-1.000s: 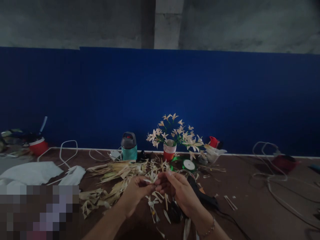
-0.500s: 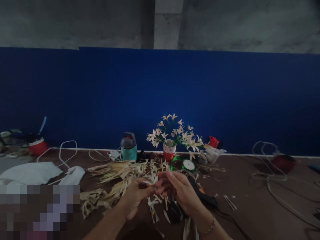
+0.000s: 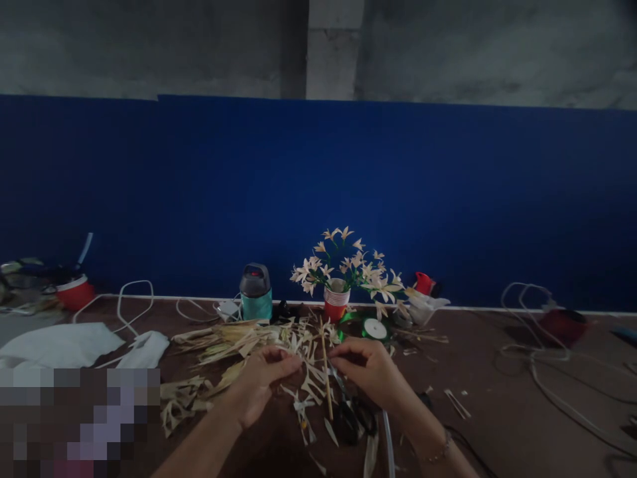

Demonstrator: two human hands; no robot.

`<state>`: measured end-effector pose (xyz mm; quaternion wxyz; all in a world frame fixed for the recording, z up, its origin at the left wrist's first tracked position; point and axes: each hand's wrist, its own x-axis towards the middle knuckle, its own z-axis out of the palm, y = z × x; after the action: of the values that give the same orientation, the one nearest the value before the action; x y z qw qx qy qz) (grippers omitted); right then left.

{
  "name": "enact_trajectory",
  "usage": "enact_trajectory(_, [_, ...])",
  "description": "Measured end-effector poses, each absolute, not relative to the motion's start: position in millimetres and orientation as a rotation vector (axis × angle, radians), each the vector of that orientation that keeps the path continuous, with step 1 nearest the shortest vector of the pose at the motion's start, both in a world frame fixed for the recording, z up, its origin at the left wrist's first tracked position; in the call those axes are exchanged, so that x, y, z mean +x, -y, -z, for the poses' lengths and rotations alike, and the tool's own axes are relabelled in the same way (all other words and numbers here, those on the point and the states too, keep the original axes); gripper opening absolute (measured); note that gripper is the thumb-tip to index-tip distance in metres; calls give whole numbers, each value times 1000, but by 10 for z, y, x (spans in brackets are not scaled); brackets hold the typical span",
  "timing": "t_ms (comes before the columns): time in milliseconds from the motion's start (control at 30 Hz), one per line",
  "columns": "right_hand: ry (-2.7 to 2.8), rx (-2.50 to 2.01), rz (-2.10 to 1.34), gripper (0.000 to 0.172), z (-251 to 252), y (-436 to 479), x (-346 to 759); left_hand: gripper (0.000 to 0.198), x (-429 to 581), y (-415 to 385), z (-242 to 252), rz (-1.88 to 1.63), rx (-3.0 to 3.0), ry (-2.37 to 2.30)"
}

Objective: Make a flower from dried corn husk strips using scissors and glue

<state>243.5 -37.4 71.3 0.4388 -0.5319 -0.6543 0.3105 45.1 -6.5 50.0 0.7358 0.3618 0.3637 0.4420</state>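
My left hand (image 3: 263,382) is closed, thumb against fingers, on a pale husk piece (image 3: 287,348) whose petal-like tips show above the thumb. To its right, my right hand (image 3: 371,368) makes a pinch; whatever lies between those fingertips is too small to make out. A thin wooden stick (image 3: 327,382) stands out between the two hands. Under the right hand lie black-handled scissors (image 3: 348,418). Cut husk strips (image 3: 303,415) are scattered below the left fingertips. Behind the hands, several pale husk flowers (image 3: 371,275) with green stems stand in a stack of red-and-white cups (image 3: 337,302).
Dried husks (image 3: 233,338) pile up left of centre. A green tape roll (image 3: 375,328) lies beside the cups. A teal-and-black container (image 3: 256,292), white plastic bags (image 3: 60,342), a red bowl (image 3: 565,325) and loose cables (image 3: 540,372) are on the brown table. A blue panel (image 3: 223,199) stands behind.
My hands have moved apart: the left slightly left with the pale husk piece, the right slightly right. The right fingers went from extended beside the piece to a pinch away from it.
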Motion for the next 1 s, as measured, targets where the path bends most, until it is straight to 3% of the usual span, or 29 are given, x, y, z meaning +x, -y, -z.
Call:
enact_trajectory(300, [1385,-1333,-939,18,-605,350,2330,17,453,136,-592,-1051,857,-572])
enact_trajectory(433, [1715,-1373,-591,15,-638,413,2301,16,513,144,-580,-1118,772,-617])
enact_trajectory(600, [2064,-1433,-32,25,-680,495,2268,15,538,133,-553,-1131,662,-712])
enact_trajectory(1000, [2035,-1502,-56,26,-620,503,2224,20,574,177,-585,-1228,637,-782])
